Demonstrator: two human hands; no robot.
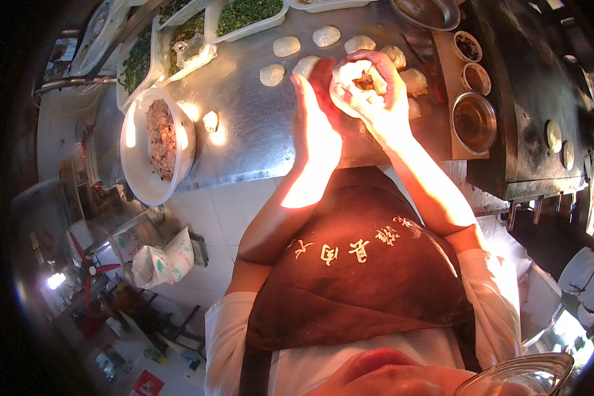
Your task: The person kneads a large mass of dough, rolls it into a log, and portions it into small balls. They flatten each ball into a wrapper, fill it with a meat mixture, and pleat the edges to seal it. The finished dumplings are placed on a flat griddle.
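Note:
My right hand point(393, 94) cups a dough wrapper point(344, 86) with a ragged open top, and brown filling point(364, 81) shows inside it. Just to the left, my left hand point(319, 119) is raised with its thumb apart from the fingers and nothing visible in its grasp. Strong light washes out much of both hands. Behind the left fingertips lies a partly hidden dough piece point(305, 64). Around the hands, several pale dough pieces point(286, 46) rest on the metal worktop point(242, 94). Some at the right, such as a rough-topped one point(414, 81), look gathered or creased.
A white bowl point(128, 148) of meat filling point(159, 133) stands at the worktop's left edge, near a dough scrap point(211, 121). Trays of chopped greens point(247, 15) line the back. Rightward are small bowls point(474, 123) on a board point(445, 74), then a griddle point(529, 109) with two flat cakes point(553, 136).

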